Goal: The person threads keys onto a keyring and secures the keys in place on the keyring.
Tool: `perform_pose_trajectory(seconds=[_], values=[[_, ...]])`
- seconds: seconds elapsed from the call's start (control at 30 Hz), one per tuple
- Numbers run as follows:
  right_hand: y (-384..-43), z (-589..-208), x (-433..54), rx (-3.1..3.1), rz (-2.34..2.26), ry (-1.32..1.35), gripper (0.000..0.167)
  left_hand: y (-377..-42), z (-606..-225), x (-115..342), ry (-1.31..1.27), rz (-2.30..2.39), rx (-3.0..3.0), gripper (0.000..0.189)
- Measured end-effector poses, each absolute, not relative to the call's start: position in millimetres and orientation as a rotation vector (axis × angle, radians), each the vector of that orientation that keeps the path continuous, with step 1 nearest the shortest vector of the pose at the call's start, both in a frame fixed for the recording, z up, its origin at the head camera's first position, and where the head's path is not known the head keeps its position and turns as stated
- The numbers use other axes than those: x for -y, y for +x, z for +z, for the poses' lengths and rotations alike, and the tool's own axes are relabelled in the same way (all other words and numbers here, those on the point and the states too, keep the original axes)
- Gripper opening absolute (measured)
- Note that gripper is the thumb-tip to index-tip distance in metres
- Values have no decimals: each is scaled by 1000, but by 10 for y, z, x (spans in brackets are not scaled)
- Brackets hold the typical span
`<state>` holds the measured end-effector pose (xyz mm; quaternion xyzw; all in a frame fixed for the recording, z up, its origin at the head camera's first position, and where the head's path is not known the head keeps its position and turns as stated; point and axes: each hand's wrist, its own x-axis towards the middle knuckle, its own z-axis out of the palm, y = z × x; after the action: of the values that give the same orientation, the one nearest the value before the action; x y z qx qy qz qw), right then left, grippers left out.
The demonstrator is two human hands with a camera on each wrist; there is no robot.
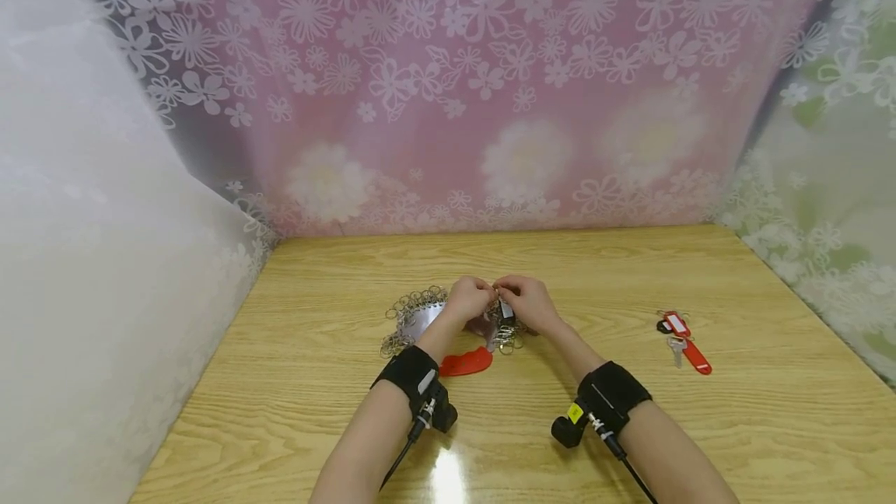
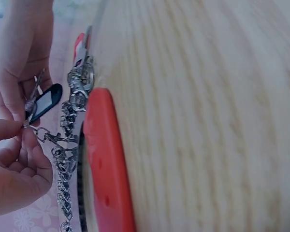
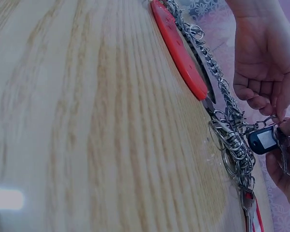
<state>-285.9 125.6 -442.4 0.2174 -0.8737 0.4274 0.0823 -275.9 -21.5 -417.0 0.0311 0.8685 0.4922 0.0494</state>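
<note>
Head view: left hand [image 1: 470, 298] and right hand [image 1: 528, 305] pinch close together

The left pinches a small silver metal link [image 2: 38, 130]; the right, a silver metal key [image 3: 284, 157] with black, white-labelled plastic tag [image 3: 264, 140], near the red-handled flat silver plate [image 1: 422, 320] on the yellow wooden table [image 1: 280, 387].

White glare on the tabletop [image 1: 518, 411]

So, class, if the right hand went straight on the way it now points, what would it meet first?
The right hand would probably meet the left hand first, directly ahead of it in the head view, though depth there is hard to judge.
</note>
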Motion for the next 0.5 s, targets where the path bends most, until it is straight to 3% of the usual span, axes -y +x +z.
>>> perform_pose_trajectory(seconds=[0.5], values=[[-2824, -4435, -1221, 2539, 1123, 743, 18, -2767, -4124, 223, -141, 1786, -2300, 19]])
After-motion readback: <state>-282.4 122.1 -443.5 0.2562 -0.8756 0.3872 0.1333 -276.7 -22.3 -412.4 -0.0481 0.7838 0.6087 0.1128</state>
